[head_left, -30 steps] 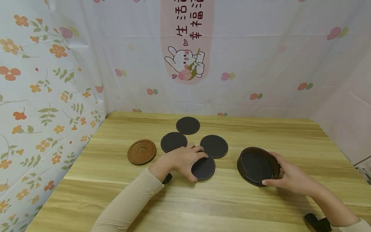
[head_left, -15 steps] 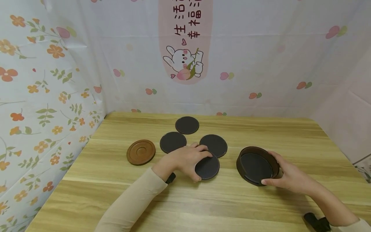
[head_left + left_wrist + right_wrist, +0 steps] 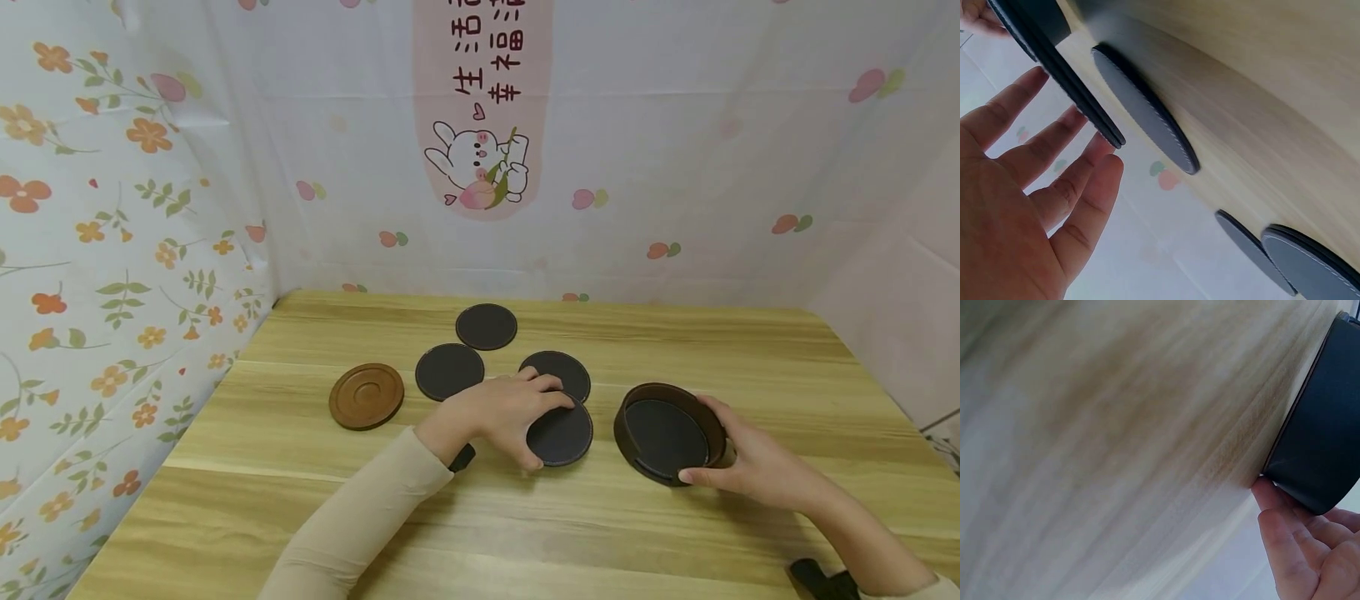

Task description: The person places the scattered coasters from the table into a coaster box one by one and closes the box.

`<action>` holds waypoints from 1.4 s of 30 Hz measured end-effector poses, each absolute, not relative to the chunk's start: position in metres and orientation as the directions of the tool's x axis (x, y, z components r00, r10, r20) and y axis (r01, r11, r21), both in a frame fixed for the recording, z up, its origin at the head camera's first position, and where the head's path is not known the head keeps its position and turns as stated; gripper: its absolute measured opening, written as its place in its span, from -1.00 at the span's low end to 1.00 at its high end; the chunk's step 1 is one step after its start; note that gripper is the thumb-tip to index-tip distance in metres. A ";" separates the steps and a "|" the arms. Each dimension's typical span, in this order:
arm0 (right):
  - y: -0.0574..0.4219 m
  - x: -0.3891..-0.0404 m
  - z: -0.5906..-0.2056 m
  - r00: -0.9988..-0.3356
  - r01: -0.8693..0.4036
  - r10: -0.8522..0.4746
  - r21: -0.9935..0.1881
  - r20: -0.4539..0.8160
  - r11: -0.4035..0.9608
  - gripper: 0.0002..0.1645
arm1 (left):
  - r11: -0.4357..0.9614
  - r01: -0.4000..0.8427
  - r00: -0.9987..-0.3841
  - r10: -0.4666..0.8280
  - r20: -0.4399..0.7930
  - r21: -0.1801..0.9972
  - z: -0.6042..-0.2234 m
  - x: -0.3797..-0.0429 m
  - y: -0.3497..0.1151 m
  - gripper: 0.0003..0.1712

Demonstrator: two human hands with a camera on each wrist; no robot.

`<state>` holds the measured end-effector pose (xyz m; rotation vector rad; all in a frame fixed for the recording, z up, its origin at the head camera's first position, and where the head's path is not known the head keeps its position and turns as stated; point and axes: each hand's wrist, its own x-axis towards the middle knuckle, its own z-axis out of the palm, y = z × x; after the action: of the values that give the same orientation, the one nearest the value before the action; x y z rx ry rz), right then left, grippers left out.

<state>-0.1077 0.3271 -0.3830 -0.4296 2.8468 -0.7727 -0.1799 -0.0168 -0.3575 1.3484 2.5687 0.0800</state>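
Observation:
My left hand [image 3: 512,417] pinches a round black coaster [image 3: 562,432] by its rim, thumb at the near side and fingers at the far side. In the left wrist view this coaster [image 3: 1063,75] is seen edge-on, raised off the table, and its rim shows two layers. It overlaps a black coaster [image 3: 561,367] lying behind it. To the right, my right hand [image 3: 757,458] grips the side of a round dark-brown coaster holder [image 3: 626,429] with a black inside bottom. The right wrist view shows fingers [image 3: 1285,544] at the base of the holder's outer wall [image 3: 1319,431].
Two more black coasters lie flat on the wooden table [image 3: 480,533], one at left centre [image 3: 450,371] and another farther back [image 3: 487,326]. A brown wooden disc [image 3: 367,396] with ringed grooves lies farther left. A printed cloth [image 3: 675,150] hangs behind the table.
My left hand has moved right with the pinched coaster, bringing it closer to the holder and uncovering the left-centre coaster. The right hand and holder stay in place.

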 end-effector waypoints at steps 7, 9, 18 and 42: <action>0.327 -0.108 -0.384 -0.945 -0.252 -0.324 -0.519 -0.051 0.817 0.33 | 0.536 0.830 -0.514 0.842 -0.162 0.153 -0.354 -0.182 -0.005 -0.03; 0.328 -0.109 -0.384 -0.944 -0.254 -0.326 -0.521 -0.048 0.814 0.34 | 0.531 0.834 -0.511 0.846 -0.156 0.149 -0.353 -0.182 -0.002 -0.03; 0.328 -0.109 -0.383 -0.945 -0.238 -0.318 -0.521 -0.069 0.820 0.36 | 0.517 0.849 -0.502 0.854 -0.138 0.113 -0.348 -0.183 0.016 -0.02; 0.330 -0.109 -0.383 -0.936 -0.263 -0.348 -0.544 -0.057 0.797 0.31 | 0.472 0.868 -0.453 0.880 -0.146 0.154 -0.332 -0.190 0.069 -0.03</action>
<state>-0.1094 0.3298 -0.3832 -0.4851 2.8297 -0.8227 -0.1896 0.0695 -0.3319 1.5137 2.5136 0.0846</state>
